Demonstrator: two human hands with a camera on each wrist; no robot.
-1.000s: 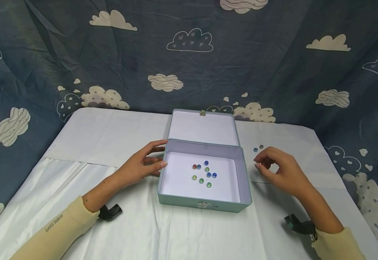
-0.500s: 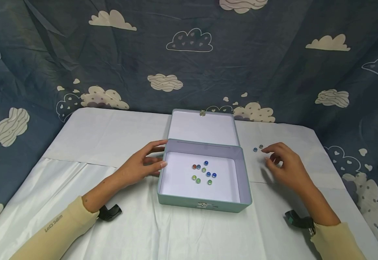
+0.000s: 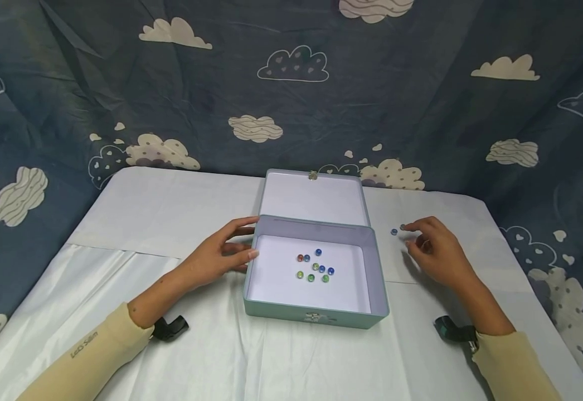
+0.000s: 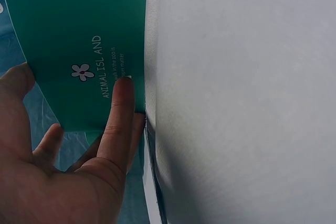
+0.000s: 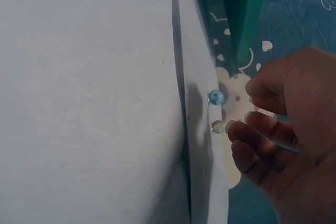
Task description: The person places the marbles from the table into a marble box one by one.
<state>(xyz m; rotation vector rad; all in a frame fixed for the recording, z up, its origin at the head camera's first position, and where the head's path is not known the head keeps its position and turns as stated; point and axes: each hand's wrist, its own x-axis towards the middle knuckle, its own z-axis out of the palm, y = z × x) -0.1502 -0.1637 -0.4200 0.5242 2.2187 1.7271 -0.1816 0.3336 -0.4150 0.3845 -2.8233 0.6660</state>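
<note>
A green tin box (image 3: pixel 316 320) stands on the white cloth with its lid (image 3: pixel 314 197) folded back. Several blue, green and red marbles (image 3: pixel 322 269) lie on its pale floor. My left hand (image 3: pixel 221 250) rests against the box's left wall, fingers extended; the left wrist view shows a fingertip on the printed green side. To the right of the box, my right hand (image 3: pixel 439 253) hangs over the cloth, fingers bent and thumb apart. Its fingertip is right at a clear marble (image 5: pixel 218 126), which it partly covers in the head view. Beside that lies a blue marble (image 3: pixel 394 231).
A white cloth (image 3: pixel 171 200) covers the table. Behind it hangs a dark blue curtain (image 3: pixel 211 83) with a cloud print. Black wrist-camera mounts (image 3: pixel 170 328) stick out below both wrists.
My right hand has moved right and back, up to the clear marble. Some green marbles have shifted slightly inside the box. My left hand has stayed on the box wall.
</note>
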